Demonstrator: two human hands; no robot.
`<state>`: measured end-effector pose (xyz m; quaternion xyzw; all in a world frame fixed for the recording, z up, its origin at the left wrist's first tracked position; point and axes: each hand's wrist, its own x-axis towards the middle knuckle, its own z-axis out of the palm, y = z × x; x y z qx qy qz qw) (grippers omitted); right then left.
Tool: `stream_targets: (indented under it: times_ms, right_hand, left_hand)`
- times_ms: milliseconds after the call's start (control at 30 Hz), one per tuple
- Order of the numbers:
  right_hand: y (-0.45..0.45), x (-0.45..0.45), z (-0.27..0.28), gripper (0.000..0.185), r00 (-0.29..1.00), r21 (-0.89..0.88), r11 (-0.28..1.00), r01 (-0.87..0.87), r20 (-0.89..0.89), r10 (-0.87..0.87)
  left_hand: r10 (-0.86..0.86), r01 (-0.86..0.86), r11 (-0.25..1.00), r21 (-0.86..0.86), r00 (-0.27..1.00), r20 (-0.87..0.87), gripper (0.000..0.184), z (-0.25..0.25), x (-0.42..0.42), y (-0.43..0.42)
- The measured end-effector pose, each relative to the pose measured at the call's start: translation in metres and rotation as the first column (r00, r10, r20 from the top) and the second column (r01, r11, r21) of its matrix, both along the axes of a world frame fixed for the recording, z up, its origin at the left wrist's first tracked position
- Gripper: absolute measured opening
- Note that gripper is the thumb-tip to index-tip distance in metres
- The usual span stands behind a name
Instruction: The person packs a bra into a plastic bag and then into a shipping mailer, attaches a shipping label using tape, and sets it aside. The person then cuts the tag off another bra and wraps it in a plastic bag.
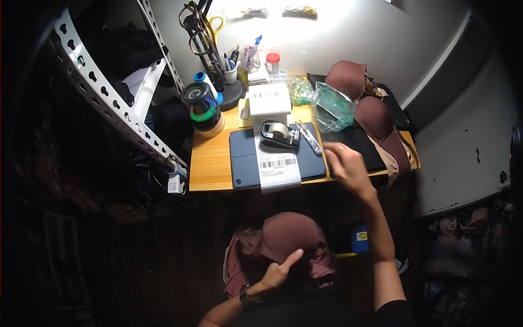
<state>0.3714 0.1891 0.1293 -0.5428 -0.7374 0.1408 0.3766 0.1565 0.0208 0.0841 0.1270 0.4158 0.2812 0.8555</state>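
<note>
In the lower middle, a mauve bra with a moulded cup lies at my lap. My left hand grips it, the thumb lying over the cup's lower edge and the other fingers hidden. Above the table's front, my right hand is open, its fingers bent loosely with nothing visible in them. Just left of those fingertips is a small silver cutting tool, probably thread snips. Beside it a black tape dispenser rests on a strip of printed labels, which runs over a blue-grey tablet case.
More bras are piled at the table's right, by a clear greenish plastic bag. A black lamp base, a pen cup and a red-lidded jar stand behind. A white metal shelf flanks the left.
</note>
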Motion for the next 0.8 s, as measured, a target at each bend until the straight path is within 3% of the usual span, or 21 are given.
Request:
stream_targets:
  times_ms: [67,133,167,233,333,400,467,533,600,733,800]
  right_hand:
    - [0.038,-0.004,-0.042,0.024,0.969,0.108,0.994,-0.03,0.247,0.003]
    - [0.06,-0.012,-0.064,0.027,0.915,0.172,0.985,0.003,0.396,-0.072]
    - [0.061,-0.012,-0.066,0.027,0.917,0.174,0.985,0.0,0.393,-0.07]
    - [0.059,-0.012,-0.067,0.035,0.898,0.003,0.999,0.05,0.437,-0.047]
    - [0.042,-0.008,-0.061,0.046,0.866,-0.058,0.983,0.175,0.485,-0.125]
    - [0.021,0.001,-0.059,0.053,0.905,-0.047,0.985,0.168,0.404,-0.135]
    - [-0.009,0.001,-0.047,0.047,0.981,-0.044,0.983,0.178,0.084,-0.174]
    - [-0.044,-0.015,-0.026,0.04,0.986,-0.242,0.969,0.052,-0.139,-0.088]
    - [-0.076,-0.028,-0.026,0.038,0.96,-0.333,0.934,-0.129,-0.278,0.033]
    - [-0.119,-0.048,0.012,0.035,0.984,-0.412,0.895,-0.169,-0.024,0.175]
    - [-0.125,-0.049,0.008,0.036,0.981,-0.344,0.921,-0.184,-0.012,0.191]
  left_hand:
    - [0.028,-0.028,1.0,0.005,0.999,-0.018,0.032,0.001,-0.007,0.0]
    - [0.219,-0.188,0.953,0.236,0.969,-0.114,0.032,-0.004,-0.01,0.0]
    - [0.28,-0.239,0.936,0.258,0.95,-0.135,0.032,-0.008,-0.013,0.001]
    - [0.365,-0.33,0.904,0.272,0.927,-0.087,0.029,-0.009,-0.02,0.007]
    - [0.482,-0.483,0.841,0.242,0.874,0.07,0.028,-0.002,-0.025,0.022]
    - [0.406,-0.422,0.86,0.286,0.907,0.116,0.032,0.002,-0.031,0.033]
    - [0.419,-0.443,0.867,0.23,0.896,0.149,0.033,0.006,-0.034,0.042]
    - [0.433,-0.459,0.872,0.17,0.885,0.171,0.034,0.01,-0.035,0.046]
    - [0.387,-0.416,0.881,0.227,0.908,0.161,0.035,0.014,-0.035,0.051]
    - [0.376,-0.399,0.871,0.286,0.917,0.133,0.035,0.025,-0.034,0.053]
    - [0.388,-0.413,0.861,0.298,0.911,0.142,0.033,0.032,-0.031,0.049]
